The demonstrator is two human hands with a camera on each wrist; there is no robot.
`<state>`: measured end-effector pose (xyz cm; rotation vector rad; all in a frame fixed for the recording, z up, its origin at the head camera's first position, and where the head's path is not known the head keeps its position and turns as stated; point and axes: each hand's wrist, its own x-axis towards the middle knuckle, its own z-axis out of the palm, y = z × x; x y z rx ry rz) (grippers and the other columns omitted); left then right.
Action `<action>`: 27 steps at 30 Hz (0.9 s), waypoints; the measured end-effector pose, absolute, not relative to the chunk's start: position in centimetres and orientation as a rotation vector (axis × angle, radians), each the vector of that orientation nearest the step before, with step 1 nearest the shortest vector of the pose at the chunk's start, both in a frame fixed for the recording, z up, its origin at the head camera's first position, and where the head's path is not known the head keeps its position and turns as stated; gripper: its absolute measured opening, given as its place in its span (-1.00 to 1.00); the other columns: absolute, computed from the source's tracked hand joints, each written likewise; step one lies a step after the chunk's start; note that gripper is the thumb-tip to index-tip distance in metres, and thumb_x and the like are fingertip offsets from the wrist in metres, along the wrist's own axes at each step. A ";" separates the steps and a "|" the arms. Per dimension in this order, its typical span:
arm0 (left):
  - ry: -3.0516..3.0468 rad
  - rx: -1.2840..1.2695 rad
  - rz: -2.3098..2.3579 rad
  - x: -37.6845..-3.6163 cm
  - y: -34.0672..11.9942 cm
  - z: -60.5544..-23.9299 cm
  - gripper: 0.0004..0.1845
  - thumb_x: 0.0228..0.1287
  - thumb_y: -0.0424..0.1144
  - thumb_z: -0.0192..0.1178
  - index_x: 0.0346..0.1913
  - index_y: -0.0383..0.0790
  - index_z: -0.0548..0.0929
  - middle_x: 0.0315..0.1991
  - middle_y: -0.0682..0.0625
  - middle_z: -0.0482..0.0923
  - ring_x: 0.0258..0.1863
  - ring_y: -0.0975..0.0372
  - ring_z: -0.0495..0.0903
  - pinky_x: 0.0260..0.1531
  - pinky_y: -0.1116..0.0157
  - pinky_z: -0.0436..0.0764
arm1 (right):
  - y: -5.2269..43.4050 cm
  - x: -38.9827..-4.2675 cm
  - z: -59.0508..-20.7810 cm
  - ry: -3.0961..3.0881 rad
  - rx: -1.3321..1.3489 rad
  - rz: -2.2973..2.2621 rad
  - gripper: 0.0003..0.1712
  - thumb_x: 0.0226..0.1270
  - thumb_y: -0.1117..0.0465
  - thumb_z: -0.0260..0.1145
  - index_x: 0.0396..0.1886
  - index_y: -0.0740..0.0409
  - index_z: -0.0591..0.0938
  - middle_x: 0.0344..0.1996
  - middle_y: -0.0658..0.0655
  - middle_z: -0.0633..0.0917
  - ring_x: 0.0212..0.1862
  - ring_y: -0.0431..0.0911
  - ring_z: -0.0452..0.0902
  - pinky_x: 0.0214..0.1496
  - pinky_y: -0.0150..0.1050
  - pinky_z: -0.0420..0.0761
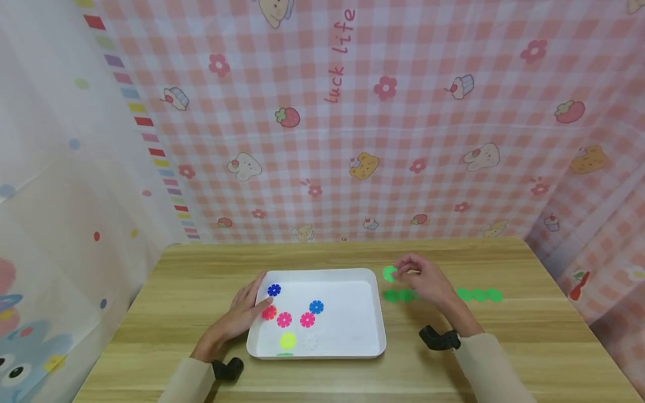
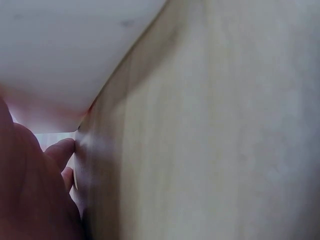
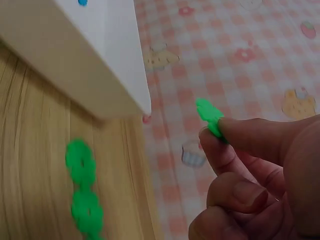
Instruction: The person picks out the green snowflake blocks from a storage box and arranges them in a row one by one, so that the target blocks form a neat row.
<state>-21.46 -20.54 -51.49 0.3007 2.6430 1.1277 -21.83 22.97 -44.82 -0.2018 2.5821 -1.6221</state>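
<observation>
A white tray [image 1: 375, 313] lies on the wooden table [image 1: 504, 347]. It holds several flower-shaped plastic discs: blue [image 1: 274, 290], blue [image 1: 316, 307], red [image 1: 269, 313], pink [image 1: 284, 319], pink [image 1: 307, 320], yellow [image 1: 288, 340] and white [image 1: 310, 341]. My left hand [image 1: 242, 316] rests against the tray's left rim, fingers relaxed, holding nothing. My right hand [image 1: 423, 280] pinches a green disc [image 1: 389, 273] [image 3: 210, 116] above the table, right of the tray. A row of green discs [image 1: 399, 295] [image 3: 82, 192] lies on the table beneath that hand and continues to its right [image 1: 478, 295].
A pink checked cloth [image 1: 383, 123] with cartoon prints hangs behind the table and on the right. A pale curtain [image 1: 55, 184] closes the left side. Bare wood lies in front of the tray and along the back edge.
</observation>
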 end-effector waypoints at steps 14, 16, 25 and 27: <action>2.632 0.300 1.147 -21.4 -20.6 -51.4 -0.21 0.55 0.10 -0.10 0.61 0.03 -0.25 0.60 -0.20 -0.23 0.56 -0.16 -0.30 0.47 -0.12 -0.46 | 33.6 -18.8 -46.0 2.751 0.078 -1.632 -0.57 0.46 0.04 0.26 0.09 0.29 0.54 -0.35 -0.25 0.67 -0.35 -0.31 0.55 -0.42 -0.34 0.56; 2.634 0.299 1.149 -21.4 -20.6 -51.5 -0.21 0.55 0.10 -0.10 0.61 0.02 -0.24 0.60 -0.20 -0.23 0.56 -0.16 -0.30 0.47 -0.12 -0.45 | 35.0 -18.4 -46.1 2.776 0.113 -1.613 -0.56 0.47 0.02 0.24 0.10 0.28 0.54 -0.35 -0.31 0.68 -0.33 -0.30 0.56 -0.40 -0.34 0.58; 2.632 0.301 1.153 -21.4 -20.6 -51.5 -0.21 0.55 0.08 -0.10 0.61 0.03 -0.25 0.61 -0.18 -0.24 0.56 -0.16 -0.30 0.47 -0.12 -0.46 | 40.5 -17.5 -47.7 2.713 0.310 -1.688 -0.70 0.46 -0.06 0.23 0.00 0.00 0.59 -0.35 -0.40 0.67 -0.31 -0.33 0.55 -0.38 -0.40 0.55; 2.632 0.297 1.152 -21.3 -20.6 -51.5 -0.21 0.55 0.10 -0.10 0.61 0.04 -0.25 0.61 -0.17 -0.24 0.56 -0.15 -0.30 0.47 -0.12 -0.45 | 41.4 -17.4 -48.2 2.693 0.369 -1.718 -0.82 0.45 -0.05 0.25 -0.07 -0.14 0.60 -0.38 -0.45 0.64 -0.35 -0.35 0.53 -0.40 -0.39 0.53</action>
